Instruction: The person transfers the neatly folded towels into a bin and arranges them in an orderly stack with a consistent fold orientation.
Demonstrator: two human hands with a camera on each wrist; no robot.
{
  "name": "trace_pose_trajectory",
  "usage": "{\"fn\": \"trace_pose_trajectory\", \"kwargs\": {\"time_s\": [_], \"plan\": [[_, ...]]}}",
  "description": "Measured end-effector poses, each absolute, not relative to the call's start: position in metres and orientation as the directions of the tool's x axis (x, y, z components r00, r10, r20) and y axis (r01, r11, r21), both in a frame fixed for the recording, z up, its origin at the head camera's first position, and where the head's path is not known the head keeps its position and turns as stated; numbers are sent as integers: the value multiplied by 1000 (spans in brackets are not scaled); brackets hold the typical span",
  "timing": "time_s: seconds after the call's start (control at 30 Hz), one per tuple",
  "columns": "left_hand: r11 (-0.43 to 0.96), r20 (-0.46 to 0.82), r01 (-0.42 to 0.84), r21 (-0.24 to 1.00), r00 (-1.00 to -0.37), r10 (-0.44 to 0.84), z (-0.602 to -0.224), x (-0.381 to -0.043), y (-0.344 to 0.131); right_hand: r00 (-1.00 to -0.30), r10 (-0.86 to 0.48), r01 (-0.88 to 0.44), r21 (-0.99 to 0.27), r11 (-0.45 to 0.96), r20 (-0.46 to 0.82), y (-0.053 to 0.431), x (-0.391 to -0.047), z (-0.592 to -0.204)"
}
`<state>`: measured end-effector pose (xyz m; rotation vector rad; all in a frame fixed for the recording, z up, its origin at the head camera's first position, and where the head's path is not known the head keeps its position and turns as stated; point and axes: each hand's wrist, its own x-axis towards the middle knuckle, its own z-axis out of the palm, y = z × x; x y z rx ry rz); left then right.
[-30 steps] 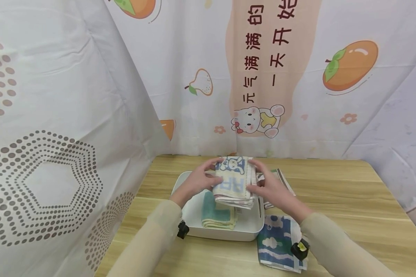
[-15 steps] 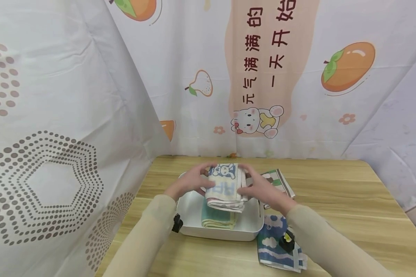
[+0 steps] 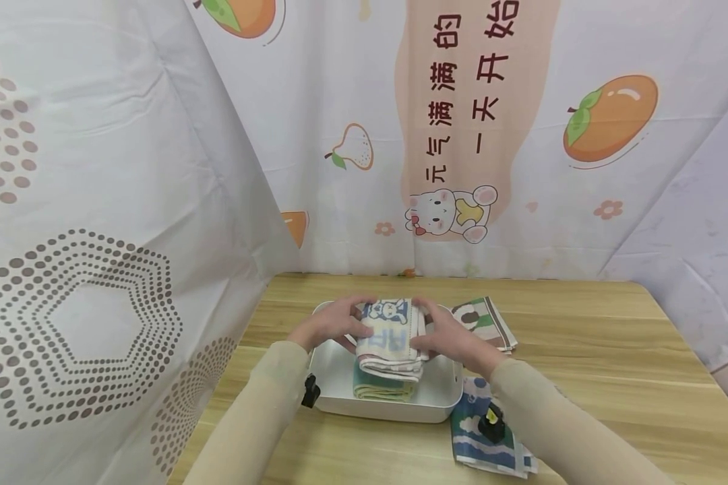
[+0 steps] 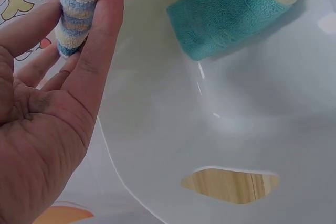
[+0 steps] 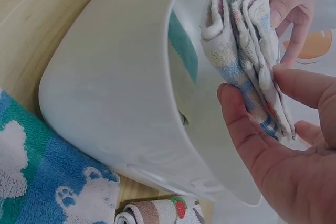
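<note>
"What do you have in the head view?"

"A folded towel (image 3: 391, 343), cream with blue pictures. My left hand (image 3: 335, 322) holds one side and my right hand (image 3: 451, 337) holds the other. My fingers bend round its edges, so each hand is only as open as the towel is thick."

"Where is it?"

"Up over a white basket (image 3: 382, 409). It hides part of a green towel (image 3: 381, 391) lying inside. The basket sits on the wooden counter (image 3: 607, 384). On my right, a blue towel (image 3: 476, 453) lies next to the basket, partly hidden by my sleeve (image 3: 558, 411). A brown and green towel (image 3: 488, 323) lies farther back. Behind it all hangs a white curtain (image 3: 346, 81) with fruit and writing on it."

"And the left wrist view?"

"My left fingers are on both sides of the folded towel, and I see blue and cream stripes. The green towel is apart from it, down in the basket. The basket has a hole (image 4: 231, 186), and wood shows through."

"And the right wrist view?"

"My right hand pinches the folded towel from both sides. I see lots of layers! My left hand is on the far side. Outside the basket, the brown and green towel shows a red strawberry (image 5: 180, 208)."
</note>
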<state>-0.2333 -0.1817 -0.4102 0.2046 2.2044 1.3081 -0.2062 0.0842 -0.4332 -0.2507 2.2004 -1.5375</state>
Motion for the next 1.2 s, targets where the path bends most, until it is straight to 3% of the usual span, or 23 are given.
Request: {"fn": "trace_pose_trajectory", "kwargs": {"time_s": [0.57,1.2], "plan": [[560,-435,-174,810,-818,376,-421,-229,-180,-869,-397,151,-922,356,-296,76,-200,-443],[598,-490,-210,773,-797,353,-439,-222,-179,-865,-404,107,-897,430,-297,67,-194,-456]]}}
